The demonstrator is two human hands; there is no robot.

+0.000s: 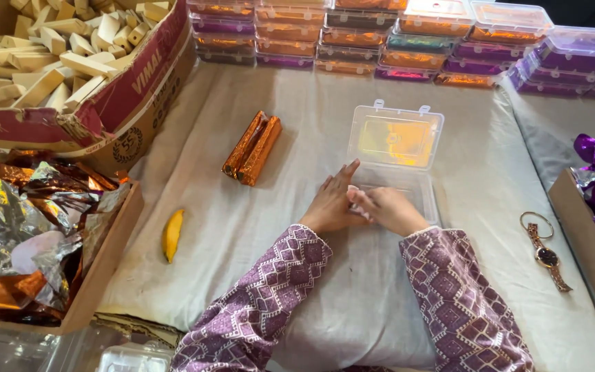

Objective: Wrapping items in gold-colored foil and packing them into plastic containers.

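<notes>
**Hands at the open clear box**

Head view: left hand (pixel 330 203) and right hand (pixel 388 209) together at the near edge of the clear plastic box (pixel 395 162), lid raised, at 12 o'clock on the cloth-covered desk (pixel 297 275). Fingers pinched on something small; what, cannot tell. Two orange foil-wrapped bars (pixel 252 148) at 10 o'clock, untouched. Judged: filling stage; next calls for a reach toward them.

the right hand (pixel 392 209) hides the clear box (pixel 408 184) base's contents; frame edges crop both cartons.

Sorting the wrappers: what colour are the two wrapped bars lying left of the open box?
Shiny copper-orange foil bars, clearest in the head view.
</notes>
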